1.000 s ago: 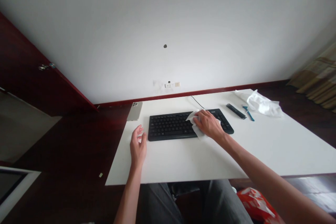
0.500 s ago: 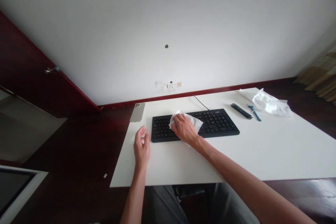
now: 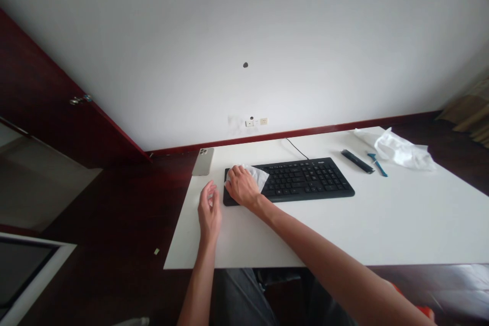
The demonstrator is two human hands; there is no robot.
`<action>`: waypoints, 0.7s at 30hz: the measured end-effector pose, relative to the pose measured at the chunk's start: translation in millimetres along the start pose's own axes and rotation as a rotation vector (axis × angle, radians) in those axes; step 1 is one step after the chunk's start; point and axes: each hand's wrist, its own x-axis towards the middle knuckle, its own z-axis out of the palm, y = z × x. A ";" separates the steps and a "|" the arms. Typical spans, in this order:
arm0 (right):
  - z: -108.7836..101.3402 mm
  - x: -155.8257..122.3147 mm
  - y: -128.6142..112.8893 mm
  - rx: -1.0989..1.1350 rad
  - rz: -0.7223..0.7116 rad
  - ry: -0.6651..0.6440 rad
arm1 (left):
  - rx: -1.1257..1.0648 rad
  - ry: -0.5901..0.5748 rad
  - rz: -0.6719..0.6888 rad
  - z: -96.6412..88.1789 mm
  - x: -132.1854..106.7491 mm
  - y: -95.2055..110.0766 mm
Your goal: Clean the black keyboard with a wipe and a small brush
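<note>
A black keyboard [image 3: 305,179] lies on the white table [image 3: 290,237], its cable running off the far edge. My right hand [image 3: 241,186] presses a white wipe [image 3: 260,176] onto the keyboard's left end, covering the keys there. Part of the wipe is hidden under the fingers. Just left of the keyboard, my left hand [image 3: 210,210] rests on its side on the table, fingers loosely curled and apart, with nothing in it. Beyond that hand lies a phone [image 3: 203,162], back side up with its cameras showing.
On the right of the table lie a dark narrow strip-like object [image 3: 357,161], a small blue brush-like tool [image 3: 378,165] and a crumpled white plastic bag [image 3: 397,150]. A wall with sockets [image 3: 256,122] stands behind; a dark red door [image 3: 57,86] is at left.
My right hand has slid the wipe leftward along the keyboard, from its left-middle keys to its left end. My left hand stays beside the keyboard. The view has shifted slightly.
</note>
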 end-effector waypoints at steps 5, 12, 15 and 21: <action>10.3 12.7 -12.1 0.025 -0.108 -0.050 | -0.009 0.008 0.006 0.2 -0.6 0.3; 15.3 12.4 -13.6 0.074 -0.178 -0.062 | -0.071 0.015 -0.011 -0.2 -0.4 -1.8; 13.5 5.4 -11.6 0.091 -0.216 -0.049 | -0.075 0.026 -0.011 -0.2 -0.2 -2.3; 8.6 -11.2 -10.5 0.093 -0.314 -0.048 | -0.057 0.031 -0.013 -0.6 0.4 -2.1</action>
